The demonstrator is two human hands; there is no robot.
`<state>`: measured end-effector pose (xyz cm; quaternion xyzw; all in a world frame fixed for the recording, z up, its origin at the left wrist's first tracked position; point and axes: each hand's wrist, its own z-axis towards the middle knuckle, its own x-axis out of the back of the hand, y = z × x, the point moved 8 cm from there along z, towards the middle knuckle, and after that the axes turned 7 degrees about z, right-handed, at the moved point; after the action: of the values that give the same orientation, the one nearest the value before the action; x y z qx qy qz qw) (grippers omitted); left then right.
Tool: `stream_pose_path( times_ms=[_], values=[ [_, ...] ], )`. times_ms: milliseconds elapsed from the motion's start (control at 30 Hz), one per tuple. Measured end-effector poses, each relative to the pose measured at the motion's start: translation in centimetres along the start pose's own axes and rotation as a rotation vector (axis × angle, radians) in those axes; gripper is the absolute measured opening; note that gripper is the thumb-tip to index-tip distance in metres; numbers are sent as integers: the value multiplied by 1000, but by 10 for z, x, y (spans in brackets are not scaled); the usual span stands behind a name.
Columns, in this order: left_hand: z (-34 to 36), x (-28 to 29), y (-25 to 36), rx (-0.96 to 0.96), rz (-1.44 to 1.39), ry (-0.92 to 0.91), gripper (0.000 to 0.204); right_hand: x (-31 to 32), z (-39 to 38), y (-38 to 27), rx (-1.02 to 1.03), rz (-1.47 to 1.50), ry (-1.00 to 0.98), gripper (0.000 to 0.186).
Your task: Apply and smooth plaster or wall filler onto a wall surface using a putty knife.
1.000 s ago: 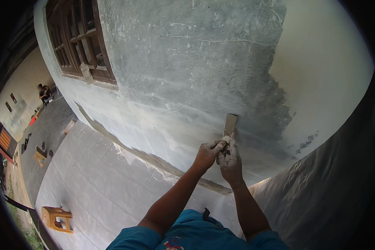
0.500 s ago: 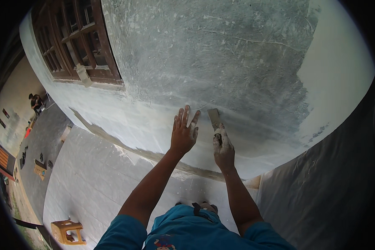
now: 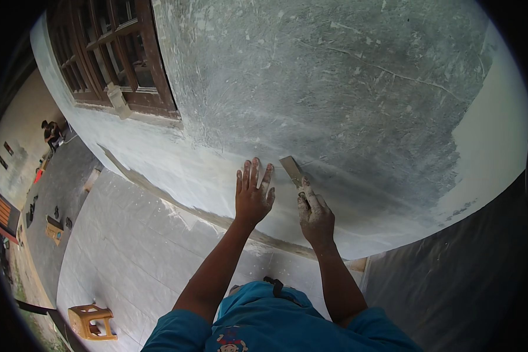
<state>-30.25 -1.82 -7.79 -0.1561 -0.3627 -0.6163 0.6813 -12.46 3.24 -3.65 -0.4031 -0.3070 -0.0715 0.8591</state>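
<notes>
My right hand (image 3: 317,218) is closed round the handle of a putty knife (image 3: 291,171), its flat metal blade angled up and left against the wall (image 3: 358,105). White dust coats the fingers of that hand. Just left of the blade, my left hand (image 3: 254,196) lies against the wall with fingers stretched and a little spread, white smears on their tips. Around both hands the wall is patchy grey, with rough scraped marks, a thin crack line higher up and a paler band along the bottom.
A brown wooden window (image 3: 114,56) sits upper left, a pale scraper-like piece (image 3: 118,101) at its sill. Grey sheeting (image 3: 158,246) covers the ground, with a tan plastic stool (image 3: 92,322) at lower left. Far left, a person (image 3: 51,134) crouches by another wall. Dark sheeting (image 3: 446,276) lies right.
The putty knife's blade has shifted left and tilted further that way in my right hand. My left hand has moved slightly left and down. The wall appears shifted right in view.
</notes>
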Motion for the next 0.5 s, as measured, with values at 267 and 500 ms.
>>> stream_pose_path(
  times_ms=[267, 500],
  values=[
    [7, 2, -19, -45, 25, 7, 71, -12, -6, -2, -46, 44, 37, 53],
    [27, 13, -50, -187, 76, 75, 61, -27, -15, -3, -109, 40, 84, 53]
  ],
)
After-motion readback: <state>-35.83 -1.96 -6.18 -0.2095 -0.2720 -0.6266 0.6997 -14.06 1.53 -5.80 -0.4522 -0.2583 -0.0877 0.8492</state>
